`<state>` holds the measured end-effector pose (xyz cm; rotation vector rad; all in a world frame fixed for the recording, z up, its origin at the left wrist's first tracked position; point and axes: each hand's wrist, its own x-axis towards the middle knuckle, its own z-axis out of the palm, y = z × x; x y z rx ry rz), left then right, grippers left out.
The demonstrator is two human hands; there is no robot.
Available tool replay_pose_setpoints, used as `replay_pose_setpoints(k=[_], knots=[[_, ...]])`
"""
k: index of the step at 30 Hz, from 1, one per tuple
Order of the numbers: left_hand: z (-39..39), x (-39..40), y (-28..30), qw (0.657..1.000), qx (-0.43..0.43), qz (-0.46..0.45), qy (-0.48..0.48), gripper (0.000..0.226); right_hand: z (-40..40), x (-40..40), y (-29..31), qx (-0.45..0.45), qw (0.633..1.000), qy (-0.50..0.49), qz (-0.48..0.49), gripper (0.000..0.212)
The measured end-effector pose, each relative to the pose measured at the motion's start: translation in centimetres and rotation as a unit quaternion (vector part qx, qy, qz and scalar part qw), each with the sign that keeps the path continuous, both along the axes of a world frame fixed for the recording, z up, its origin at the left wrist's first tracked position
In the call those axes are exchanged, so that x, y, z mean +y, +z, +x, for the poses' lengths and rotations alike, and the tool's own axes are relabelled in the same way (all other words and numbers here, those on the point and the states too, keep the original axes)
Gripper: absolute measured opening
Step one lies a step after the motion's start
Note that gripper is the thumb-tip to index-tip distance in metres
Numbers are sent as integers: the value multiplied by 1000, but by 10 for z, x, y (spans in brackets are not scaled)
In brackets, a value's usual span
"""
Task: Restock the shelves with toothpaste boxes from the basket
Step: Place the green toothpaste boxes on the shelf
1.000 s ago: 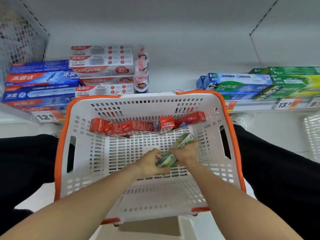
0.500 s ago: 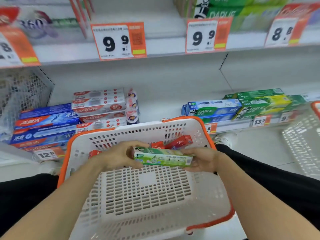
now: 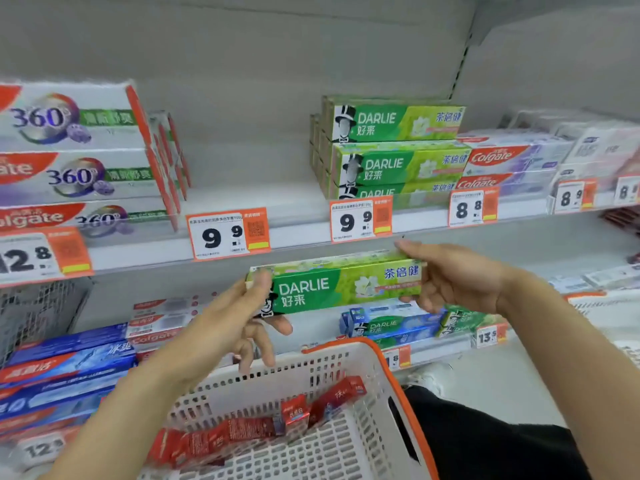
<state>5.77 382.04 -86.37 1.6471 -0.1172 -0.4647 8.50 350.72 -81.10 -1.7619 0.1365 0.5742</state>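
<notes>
A green Darlie toothpaste box (image 3: 343, 284) is held level in the air, just below the upper shelf's edge. My left hand (image 3: 239, 317) pinches its left end and my right hand (image 3: 450, 277) grips its right end. On the upper shelf (image 3: 298, 233) behind it stands a stack of matching green Darlie boxes (image 3: 394, 150). Below my hands is the white basket with an orange rim (image 3: 398, 372), and several red toothpaste boxes (image 3: 256, 431) lie along its far side.
White Colgate 360 boxes (image 3: 79, 150) fill the upper shelf's left, with a bare gap between them and the Darlie stack. Colgate boxes (image 3: 509, 161) sit right of that stack. Orange price tags (image 3: 228, 233) line the edge. Blue boxes (image 3: 65, 362) and blue Darlie boxes (image 3: 391, 323) lie on the lower shelf.
Both hands lifted the green Darlie box out of the basket and up toward the upper shelf. The view tilted up from the basket to the shelves.
</notes>
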Motion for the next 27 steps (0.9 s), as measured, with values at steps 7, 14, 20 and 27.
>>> replay_pose_setpoints(k=[7, 14, 20, 27], knots=[[15, -11, 57, 968, -175, 181, -9, 50, 11, -14, 15, -101, 988, -121, -3, 67], [38, -58, 80, 925, -315, -8, 211, 38, 16, -11, 34, -297, 915, -255, 97, 55], [82, -106, 101, 847, -462, 38, 260, 37, 44, -17, 57, -518, 783, -331, -91, 18], [120, -137, 97, 829, -469, 150, 264, 47, 90, -50, 55, -494, 792, -291, -209, 56]])
